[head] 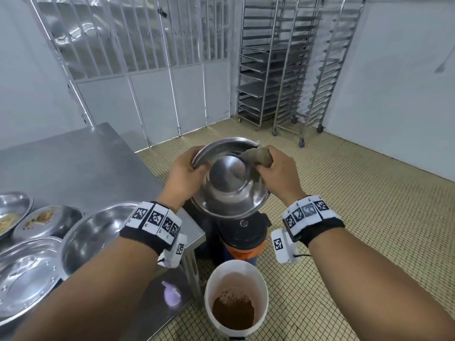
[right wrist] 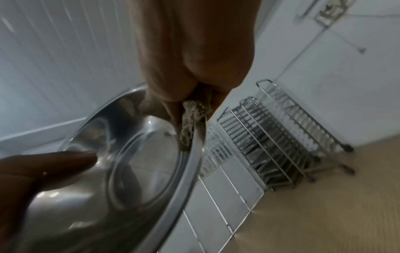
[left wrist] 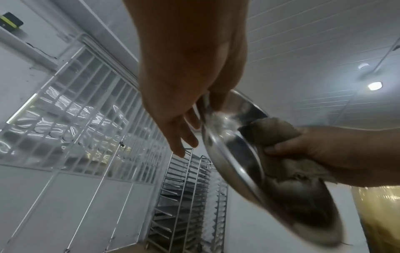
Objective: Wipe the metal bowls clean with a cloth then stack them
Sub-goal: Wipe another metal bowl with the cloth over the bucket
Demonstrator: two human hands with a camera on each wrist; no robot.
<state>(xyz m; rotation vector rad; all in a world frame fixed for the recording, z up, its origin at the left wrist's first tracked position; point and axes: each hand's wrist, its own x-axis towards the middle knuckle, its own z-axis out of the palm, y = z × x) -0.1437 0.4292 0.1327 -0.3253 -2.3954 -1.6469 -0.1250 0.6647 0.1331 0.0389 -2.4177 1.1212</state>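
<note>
I hold a metal bowl (head: 229,178) tilted in the air past the table's corner. My left hand (head: 194,166) pinches its left rim, thumb on one side and fingers on the other. My right hand (head: 266,163) grips a bunched brown cloth (head: 256,156) and presses it against the bowl's upper right rim. In the left wrist view the cloth (left wrist: 275,133) lies against the bowl (left wrist: 233,154). The right wrist view shows the cloth (right wrist: 190,116) at the rim of the bowl (right wrist: 129,171). Several more metal bowls sit on the table at left; two (head: 46,217) carry food residue.
The steel table (head: 73,163) lies to my left, with a large shiny bowl (head: 98,232) near its corner. Below the held bowl stand a black-lidded bin (head: 242,235) and a white bucket (head: 236,291) of brown powder. Wheeled tray racks (head: 283,70) line the far wall.
</note>
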